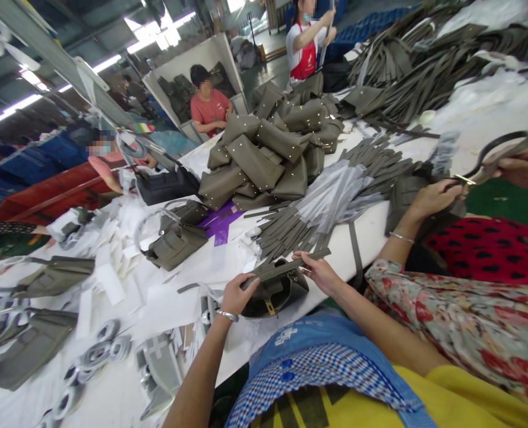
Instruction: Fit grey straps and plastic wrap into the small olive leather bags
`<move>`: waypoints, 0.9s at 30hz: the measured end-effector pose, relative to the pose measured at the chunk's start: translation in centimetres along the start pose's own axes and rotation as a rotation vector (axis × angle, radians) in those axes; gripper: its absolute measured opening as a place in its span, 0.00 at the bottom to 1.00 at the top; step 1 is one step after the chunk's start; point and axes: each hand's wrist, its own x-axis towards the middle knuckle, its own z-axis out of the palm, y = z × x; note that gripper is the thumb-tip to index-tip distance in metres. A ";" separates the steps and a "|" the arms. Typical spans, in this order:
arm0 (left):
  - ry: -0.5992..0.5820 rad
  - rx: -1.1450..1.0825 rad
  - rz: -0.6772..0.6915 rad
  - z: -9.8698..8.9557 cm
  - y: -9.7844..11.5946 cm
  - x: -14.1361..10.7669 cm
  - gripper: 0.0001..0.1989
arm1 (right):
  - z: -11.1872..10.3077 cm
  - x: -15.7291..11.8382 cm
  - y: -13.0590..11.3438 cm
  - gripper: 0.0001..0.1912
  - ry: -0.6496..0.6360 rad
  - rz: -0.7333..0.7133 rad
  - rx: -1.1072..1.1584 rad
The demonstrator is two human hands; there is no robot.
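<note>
Both my hands hold a long olive-grey strap stretched out over an olive-grey handbag at the table's near edge. My left hand is closed on the strap's left part, its loose end reaching out to the left. Toward the other end, my right hand pinches the strap between thumb and fingers. Gold-coloured hardware shows on the bag's front; the strap and my hands cover part of its top. Just beyond lies a fanned pile of similar straps, partly under clear plastic.
A heap of olive handbags rises at the table's middle. More bags with wrapped handles, white paper and plastic-wrapped rolls lie left. At right, a co-worker's hands work a strap with a buckle. Other people sit or stand across the table.
</note>
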 end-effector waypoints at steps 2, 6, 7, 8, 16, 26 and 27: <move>-0.029 0.006 -0.060 0.0 -0.4 0.0 0.19 | -0.3 0.1 0.1 0.17 0.010 0.013 -0.007; -0.063 0.057 -0.034 0.0 0.1 0.2 0.19 | -0.2 0.0 0.3 0.17 -0.005 0.022 0.000; -0.063 0.078 -0.009 0.2 0.6 0.3 0.19 | 0.0 0.0 0.3 0.17 -0.021 0.023 0.006; -0.061 0.100 0.017 0.4 1.1 0.4 0.19 | 0.5 -0.2 0.3 0.17 -0.039 0.025 0.011; -0.125 0.184 0.150 2.9 4.9 2.1 0.20 | 3.9 -1.4 -0.2 0.15 -0.147 0.037 -0.026; -0.100 0.288 0.039 1.3 3.8 2.4 0.28 | 1.4 -0.5 -0.2 0.14 0.006 0.013 0.137; -0.081 0.248 0.075 1.3 4.2 2.4 0.25 | 1.6 -0.6 -0.2 0.14 0.010 0.012 0.142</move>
